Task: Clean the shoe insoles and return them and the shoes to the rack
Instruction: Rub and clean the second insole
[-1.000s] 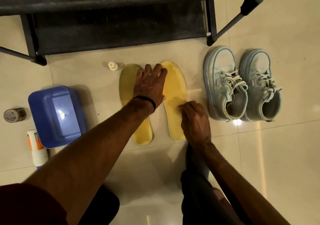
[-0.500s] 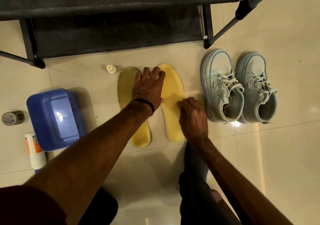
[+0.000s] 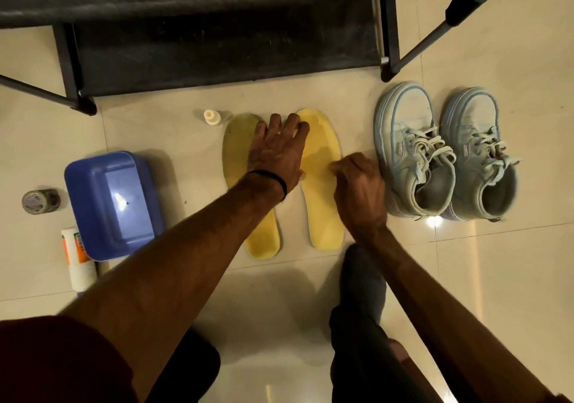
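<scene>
While two yellow insoles lie side by side on a pale tiled floor (image 3: 466, 278), a crouching person works over them with both bare hands. The left hand (image 3: 276, 150), a dark band at its wrist, lies flat with fingers straight and spread, bridging the gap between the left insole (image 3: 236, 154) and the right insole (image 3: 323, 203) near their toe ends. The right hand (image 3: 360, 185) is bunched at the outer edge of the right insole, knuckles up and fingers curled under; whether it grips anything cannot be told from this angle.

Both insoles point toward a black shoe rack (image 3: 217, 45), whose lower shelf and metal legs fill the top of the view. To the right of the insoles, well clear of the rack's shelf, a pair of pale blue laced sneakers stands on the floor: the left sneaker (image 3: 410, 154) is just beside the right hand, and the right sneaker (image 3: 478, 154) is touching or nearly touching its mate.

A small white bottle (image 3: 211, 117) stands just beyond the toe of the left insole. Farther left, a blue plastic tub (image 3: 111, 203) sits upside down. A white tube with orange print (image 3: 77, 256) lies by its near corner, and a small round jar (image 3: 40, 200) stands beside the tub at the frame's left edge.
</scene>
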